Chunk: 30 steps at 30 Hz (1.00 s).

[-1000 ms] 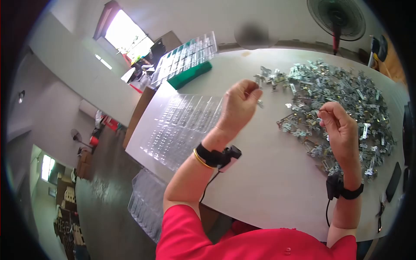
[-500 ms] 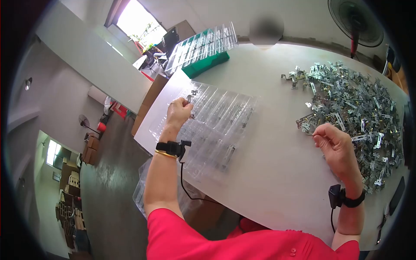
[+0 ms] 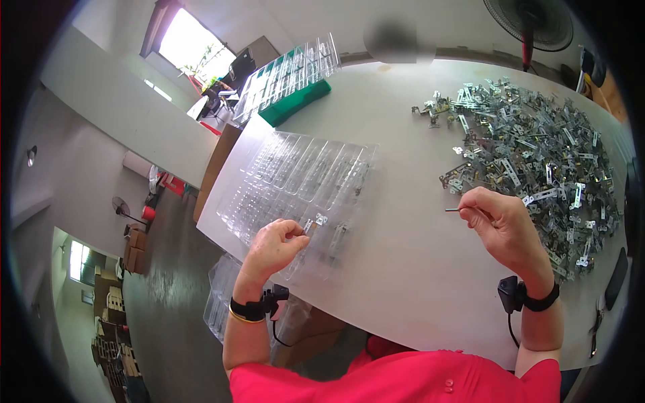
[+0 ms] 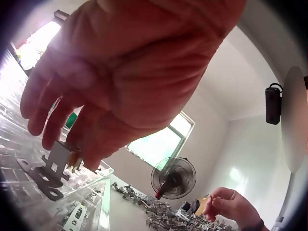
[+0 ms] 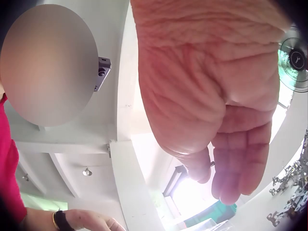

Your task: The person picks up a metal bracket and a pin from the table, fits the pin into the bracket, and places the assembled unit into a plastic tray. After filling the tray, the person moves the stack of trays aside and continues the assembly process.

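My left hand (image 3: 274, 247) hangs low over the near part of a clear plastic tray (image 3: 259, 191), pinching a small metal bracket (image 3: 321, 219). In the left wrist view this bracket (image 4: 57, 156) shows a square cut-out and a foot with round holes, close over the tray's compartments. My right hand (image 3: 500, 225) is above the table, just left of a heap of metal brackets (image 3: 537, 151). Between its thumb and fingertips it pinches a thin metal pin (image 3: 451, 210), whose end sticks out to the left. Several compartments of the tray hold brackets.
At the back left, more clear trays (image 3: 289, 70) lie over a green box (image 3: 295, 102). Below the table's left edge sits another clear tray (image 3: 222, 295). Pliers (image 3: 596, 326) and a black object (image 3: 615, 279) lie at the right edge. A fan (image 3: 529, 23) stands behind.
My left hand has swung left from mid-table to the tray, then toward me over its near part, with a bracket in its fingers. My right hand has shifted left from the heap.
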### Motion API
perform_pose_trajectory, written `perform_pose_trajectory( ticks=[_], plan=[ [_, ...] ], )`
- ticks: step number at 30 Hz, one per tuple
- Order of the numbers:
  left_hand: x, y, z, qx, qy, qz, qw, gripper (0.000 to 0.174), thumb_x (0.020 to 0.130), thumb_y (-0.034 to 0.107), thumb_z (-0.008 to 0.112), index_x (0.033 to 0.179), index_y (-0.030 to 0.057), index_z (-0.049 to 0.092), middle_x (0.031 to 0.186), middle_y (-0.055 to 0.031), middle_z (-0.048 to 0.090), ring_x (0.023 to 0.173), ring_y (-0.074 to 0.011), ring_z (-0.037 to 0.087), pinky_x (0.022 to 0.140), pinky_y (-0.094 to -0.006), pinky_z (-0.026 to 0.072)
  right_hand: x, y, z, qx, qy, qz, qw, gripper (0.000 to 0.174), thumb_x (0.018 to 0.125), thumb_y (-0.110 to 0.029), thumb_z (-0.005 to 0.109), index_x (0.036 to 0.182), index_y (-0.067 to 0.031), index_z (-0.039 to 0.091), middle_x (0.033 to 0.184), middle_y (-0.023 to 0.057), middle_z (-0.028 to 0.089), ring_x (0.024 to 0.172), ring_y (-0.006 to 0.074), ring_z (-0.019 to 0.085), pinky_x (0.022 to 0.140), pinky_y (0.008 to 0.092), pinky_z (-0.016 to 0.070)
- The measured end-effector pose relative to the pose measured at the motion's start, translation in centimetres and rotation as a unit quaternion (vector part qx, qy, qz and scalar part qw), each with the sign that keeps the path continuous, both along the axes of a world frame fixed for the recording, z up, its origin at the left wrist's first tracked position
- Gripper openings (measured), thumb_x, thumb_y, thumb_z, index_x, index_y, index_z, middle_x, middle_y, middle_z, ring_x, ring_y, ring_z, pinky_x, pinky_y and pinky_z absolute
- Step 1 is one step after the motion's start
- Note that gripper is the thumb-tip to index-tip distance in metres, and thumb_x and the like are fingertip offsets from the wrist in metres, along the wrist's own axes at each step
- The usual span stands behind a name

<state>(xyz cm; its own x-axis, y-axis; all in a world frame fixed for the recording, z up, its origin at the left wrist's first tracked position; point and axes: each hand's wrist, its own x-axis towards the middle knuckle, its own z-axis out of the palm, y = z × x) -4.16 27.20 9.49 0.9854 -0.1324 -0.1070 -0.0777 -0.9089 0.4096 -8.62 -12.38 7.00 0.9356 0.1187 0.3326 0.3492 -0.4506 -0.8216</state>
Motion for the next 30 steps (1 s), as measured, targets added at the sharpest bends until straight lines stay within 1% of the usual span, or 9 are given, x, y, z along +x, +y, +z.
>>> perform_pose_trajectory(
  ticks=[3,5,8,14,15,17,24,26,30],
  plan=[
    [-0.1,-1.1,0.2,0.029,-0.026,-0.011,0.999,0.029,0.081,0.023,0.071,0.094,-0.0018,0.073,0.084,-0.0126,0.07,0.075,-0.0192,0.067,0.07,-0.0348,0.0527,-0.1,-0.2,0.3,-0.013,0.003,-0.003,1.0,0.007,0.091,-0.004,0.068,0.095,-0.0032,0.063,0.072,0.0119,0.057,0.058,0.0201,0.049,0.056,0.0316,0.042],
    [-0.2,-2.1,0.7,-0.04,0.076,0.009,0.996,0.028,0.081,0.023,0.07,0.094,-0.0024,0.072,0.078,-0.0116,0.069,0.072,-0.0175,0.066,0.068,-0.034,0.0525,-0.1,-0.2,0.1,-0.014,-0.01,0.003,1.0,0.007,0.091,-0.005,0.069,0.095,-0.0034,0.063,0.073,0.0131,0.059,0.059,0.0226,0.052,0.056,0.0327,0.0433],
    [0.1,-3.0,1.0,-0.026,0.071,0.006,0.997,0.028,0.082,0.023,0.069,0.094,-0.0029,0.071,0.072,-0.0094,0.067,0.068,-0.0153,0.064,0.066,-0.0328,0.0518,0.1,-0.3,-0.1,-0.01,-0.032,0.007,0.999,0.007,0.091,-0.006,0.069,0.095,-0.0038,0.063,0.075,0.0142,0.061,0.06,0.0268,0.055,0.057,0.0343,0.0444],
    [1.1,-2.6,-0.4,-0.073,0.085,0.003,0.994,0.029,0.082,0.023,0.07,0.094,-0.0035,0.07,0.071,-0.0077,0.066,0.067,-0.0133,0.062,0.065,-0.0312,0.051,0.1,-0.4,-0.3,-0.019,-0.068,0.007,0.997,0.007,0.092,-0.008,0.068,0.095,-0.0047,0.063,0.078,0.0156,0.063,0.067,0.0345,0.061,0.06,0.0379,0.0472],
    [1.2,-2.7,-0.4,-0.073,0.086,0.001,0.994,0.029,0.082,0.023,0.07,0.094,-0.0035,0.07,0.071,-0.0077,0.066,0.067,-0.0133,0.062,0.065,-0.0312,0.051,0.1,-0.5,-0.3,-0.018,-0.068,0.006,0.998,0.007,0.092,-0.008,0.068,0.095,-0.0047,0.063,0.078,0.0156,0.063,0.067,0.0345,0.061,0.06,0.0379,0.0472],
    [1.4,-3.3,-0.6,-0.089,0.1,-0.008,0.991,0.028,0.083,0.023,0.069,0.093,-0.0039,0.07,0.072,-0.0082,0.066,0.068,-0.0121,0.063,0.065,-0.0305,0.0512,0.1,-0.5,-0.3,-0.019,-0.062,0.011,0.998,0.006,0.093,-0.004,0.068,0.096,-0.0012,0.063,0.077,0.0115,0.062,0.062,0.0214,0.054,0.06,0.0307,0.0458],
    [2.0,-5.2,-0.7,-0.112,0.092,-0.022,0.989,0.028,0.084,0.022,0.068,0.094,-0.0045,0.069,0.071,-0.0085,0.066,0.064,-0.0121,0.062,0.062,-0.0307,0.0506,-0.1,-0.4,0.0,-0.026,-0.064,0.007,0.998,0.007,0.093,-0.006,0.068,0.096,-0.002,0.064,0.075,0.0123,0.061,0.061,0.0233,0.055,0.059,0.0322,0.046],
    [2.1,-5.4,-0.5,-0.092,0.091,-0.016,0.991,0.027,0.086,0.021,0.068,0.095,-0.0041,0.069,0.069,-0.009,0.067,0.06,-0.013,0.064,0.06,-0.0306,0.0516,-0.2,-0.4,0.2,-0.039,-0.052,0.002,0.998,0.008,0.092,-0.012,0.069,0.095,-0.0063,0.063,0.079,0.0158,0.065,0.07,0.0365,0.063,0.06,0.0403,0.0492],
    [2.4,-5.3,-0.8,-0.113,0.092,-0.012,0.989,0.026,0.087,0.021,0.068,0.097,-0.0032,0.068,0.068,-0.0097,0.068,0.059,-0.0137,0.066,0.058,-0.0296,0.0528,-0.2,-0.4,0.1,-0.039,-0.052,0.003,0.998,0.008,0.092,-0.012,0.069,0.094,-0.0068,0.063,0.078,0.0158,0.065,0.07,0.0367,0.064,0.06,0.0404,0.0494]
  ],
)
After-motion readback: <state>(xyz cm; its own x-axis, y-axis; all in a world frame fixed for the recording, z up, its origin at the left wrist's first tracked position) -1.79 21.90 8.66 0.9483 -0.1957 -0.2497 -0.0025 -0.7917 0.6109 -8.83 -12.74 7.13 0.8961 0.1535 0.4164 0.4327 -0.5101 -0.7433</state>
